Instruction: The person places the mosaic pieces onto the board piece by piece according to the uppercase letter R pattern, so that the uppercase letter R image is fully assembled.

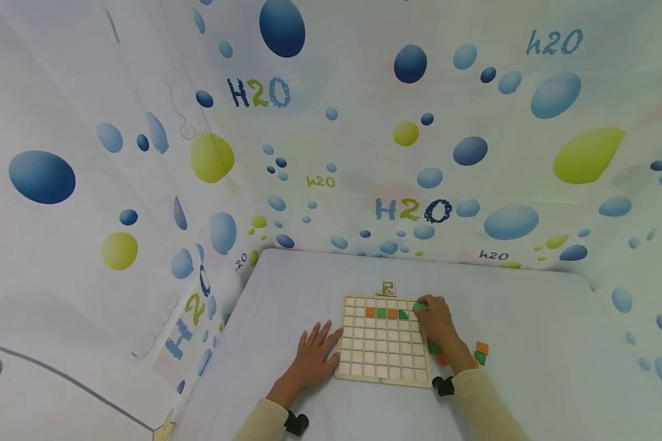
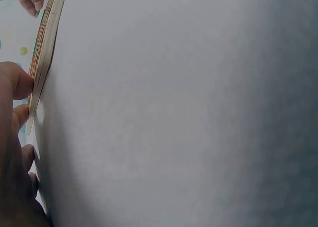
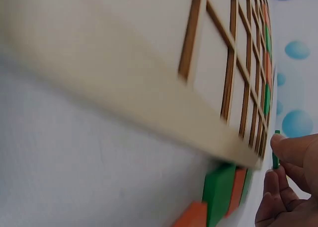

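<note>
A square wooden grid board lies on the table. In one of its upper rows sit an orange tile, a green tile, another orange tile and a green tile with a rounded side. My right hand pinches a small green tile between thumb and fingers, over the board's upper right corner. At the board's left edge my left hand lies with its fingers spread. In the left wrist view, the thumb and a finger touch the board's side.
Beside the board's right edge are loose green tiles and orange tiles, partly behind my right arm in the head view. Further right lie an orange tile and a green one. A small patterned card stands beyond the board.
</note>
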Demonstrator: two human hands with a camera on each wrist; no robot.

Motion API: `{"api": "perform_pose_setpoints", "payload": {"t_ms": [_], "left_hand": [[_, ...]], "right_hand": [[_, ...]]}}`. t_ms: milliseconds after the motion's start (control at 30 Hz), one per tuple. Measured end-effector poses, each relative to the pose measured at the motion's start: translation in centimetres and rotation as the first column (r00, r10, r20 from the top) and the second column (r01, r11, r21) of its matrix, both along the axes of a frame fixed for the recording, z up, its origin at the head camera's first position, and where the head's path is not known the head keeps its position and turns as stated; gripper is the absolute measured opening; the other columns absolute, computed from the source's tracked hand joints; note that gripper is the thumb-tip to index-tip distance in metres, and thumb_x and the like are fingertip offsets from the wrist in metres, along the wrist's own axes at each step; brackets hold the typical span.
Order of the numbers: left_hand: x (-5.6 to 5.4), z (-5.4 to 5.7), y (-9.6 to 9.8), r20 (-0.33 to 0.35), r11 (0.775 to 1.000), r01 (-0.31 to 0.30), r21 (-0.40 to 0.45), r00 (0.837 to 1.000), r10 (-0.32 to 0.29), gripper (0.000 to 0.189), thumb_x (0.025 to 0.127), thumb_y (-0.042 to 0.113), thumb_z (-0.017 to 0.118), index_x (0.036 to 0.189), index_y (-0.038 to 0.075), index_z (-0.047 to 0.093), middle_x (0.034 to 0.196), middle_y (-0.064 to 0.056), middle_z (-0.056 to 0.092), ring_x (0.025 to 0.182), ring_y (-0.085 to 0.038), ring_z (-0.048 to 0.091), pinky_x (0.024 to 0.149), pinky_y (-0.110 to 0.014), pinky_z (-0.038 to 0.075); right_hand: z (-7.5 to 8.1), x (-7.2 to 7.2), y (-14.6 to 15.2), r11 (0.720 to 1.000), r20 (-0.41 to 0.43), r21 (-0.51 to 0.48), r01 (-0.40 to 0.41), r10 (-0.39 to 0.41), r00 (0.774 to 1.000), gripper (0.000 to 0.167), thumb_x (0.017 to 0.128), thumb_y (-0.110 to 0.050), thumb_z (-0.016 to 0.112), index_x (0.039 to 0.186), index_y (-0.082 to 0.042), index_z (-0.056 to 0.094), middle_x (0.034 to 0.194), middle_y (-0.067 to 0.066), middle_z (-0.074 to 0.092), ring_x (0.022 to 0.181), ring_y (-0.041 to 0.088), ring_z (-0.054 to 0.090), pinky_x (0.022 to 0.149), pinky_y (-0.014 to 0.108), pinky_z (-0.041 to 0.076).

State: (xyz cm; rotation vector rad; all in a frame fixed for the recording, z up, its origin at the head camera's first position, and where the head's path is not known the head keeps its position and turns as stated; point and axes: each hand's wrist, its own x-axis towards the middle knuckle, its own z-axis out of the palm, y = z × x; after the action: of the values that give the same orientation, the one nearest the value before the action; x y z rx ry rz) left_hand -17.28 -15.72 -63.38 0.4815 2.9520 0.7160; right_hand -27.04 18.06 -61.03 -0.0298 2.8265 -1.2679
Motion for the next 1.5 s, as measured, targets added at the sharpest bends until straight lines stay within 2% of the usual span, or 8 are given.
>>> {"api": "perform_pose_setpoints", "payload": {"t_ms": [200, 367, 500, 600, 833, 1033, 1333, 1500], "left_hand": [[0.0, 0.0, 0.0, -0.009, 1.000, 0.003, -0.008, 1.000, -0.003, 0.057, 0.106, 0.032, 0.050, 0.161, 0.017, 0.046, 0.171, -0.017, 0.034, 0.159, -0.046, 0.024, 0.121, -0.073, 0.017], [0.0, 0.0, 0.0, -0.008, 1.000, 0.006, 0.007, 1.000, -0.005, 0.056, 0.106, 0.032, 0.050, 0.161, 0.018, 0.046, 0.171, -0.017, 0.033, 0.159, -0.046, 0.023, 0.121, -0.073, 0.017], [0.0, 0.0, 0.0, -0.007, 1.000, 0.006, 0.010, 1.000, -0.006, 0.057, 0.106, 0.033, 0.049, 0.161, 0.018, 0.045, 0.171, -0.016, 0.033, 0.159, -0.045, 0.023, 0.121, -0.073, 0.017], [0.0, 0.0, -0.1, -0.003, 1.000, 0.006, 0.013, 1.000, -0.006, 0.057, 0.107, 0.034, 0.049, 0.161, 0.019, 0.045, 0.171, -0.016, 0.033, 0.160, -0.045, 0.023, 0.121, -0.073, 0.017], [0.2, 0.5, 0.1, 0.017, 1.000, 0.006, 0.016, 1.000, -0.006, 0.057, 0.107, 0.034, 0.049, 0.162, 0.020, 0.045, 0.172, -0.016, 0.032, 0.160, -0.045, 0.022, 0.122, -0.073, 0.016], [0.1, 0.2, -0.1, 0.009, 1.000, 0.011, 0.013, 1.000, -0.011, 0.056, 0.107, 0.034, 0.049, 0.162, 0.019, 0.044, 0.172, -0.016, 0.031, 0.160, -0.045, 0.022, 0.122, -0.073, 0.015], [0.0, 0.1, -0.1, 0.014, 1.000, 0.015, 0.020, 1.000, -0.015, 0.057, 0.107, 0.033, 0.048, 0.162, 0.018, 0.044, 0.172, -0.017, 0.031, 0.160, -0.046, 0.021, 0.122, -0.073, 0.015], [0.1, 0.2, 0.0, 0.011, 1.000, 0.012, 0.013, 1.000, -0.012, 0.056, 0.107, 0.033, 0.048, 0.162, 0.018, 0.044, 0.172, -0.016, 0.031, 0.160, -0.045, 0.021, 0.122, -0.073, 0.015]], "right_hand": [[0.2, 0.7, -2.9, 0.996, -0.067, 0.017, -0.083, 0.084, 0.994, 0.030, 0.102, -0.009, 0.066, 0.128, 0.005, 0.063, 0.127, 0.031, 0.057, 0.111, 0.044, 0.062, 0.094, 0.060, 0.052], [-0.1, 1.2, -5.1, 0.987, -0.089, 0.000, -0.161, 0.160, 0.983, 0.029, 0.100, -0.007, 0.069, 0.127, 0.003, 0.065, 0.114, 0.020, 0.059, 0.096, 0.029, 0.058, 0.084, 0.049, 0.050], [-0.1, 1.7, -6.7, 0.975, -0.112, -0.017, -0.220, 0.217, 0.970, 0.022, 0.098, -0.006, 0.071, 0.118, 0.001, 0.065, 0.102, 0.013, 0.057, 0.088, 0.024, 0.053, 0.079, 0.044, 0.045], [-0.1, 2.1, -7.8, 0.968, -0.147, -0.003, -0.249, 0.246, 0.958, 0.014, 0.097, -0.004, 0.072, 0.109, -0.002, 0.066, 0.101, 0.011, 0.057, 0.089, 0.023, 0.055, 0.079, 0.044, 0.047], [-0.9, 2.5, -9.2, 0.958, -0.189, 0.075, -0.276, 0.285, 0.940, 0.007, 0.095, -0.003, 0.074, 0.098, -0.007, 0.069, 0.101, 0.009, 0.058, 0.086, 0.020, 0.054, 0.077, 0.041, 0.049], [-1.1, 2.8, -9.7, 0.955, -0.186, 0.115, -0.274, 0.292, 0.938, 0.008, 0.096, -0.003, 0.073, 0.103, -0.007, 0.072, 0.107, 0.012, 0.062, 0.098, 0.029, 0.061, 0.083, 0.050, 0.053], [-0.5, 3.5, -9.6, 0.956, -0.191, 0.140, -0.259, 0.282, 0.940, 0.008, 0.096, -0.001, 0.072, 0.102, -0.007, 0.073, 0.109, 0.008, 0.063, 0.099, 0.027, 0.059, 0.079, 0.044, 0.052], [-0.3, 3.7, -9.4, 0.954, -0.197, 0.146, -0.261, 0.287, 0.938, 0.009, 0.097, -0.001, 0.070, 0.102, -0.007, 0.075, 0.107, 0.008, 0.064, 0.099, 0.027, 0.059, 0.080, 0.045, 0.052]]}}
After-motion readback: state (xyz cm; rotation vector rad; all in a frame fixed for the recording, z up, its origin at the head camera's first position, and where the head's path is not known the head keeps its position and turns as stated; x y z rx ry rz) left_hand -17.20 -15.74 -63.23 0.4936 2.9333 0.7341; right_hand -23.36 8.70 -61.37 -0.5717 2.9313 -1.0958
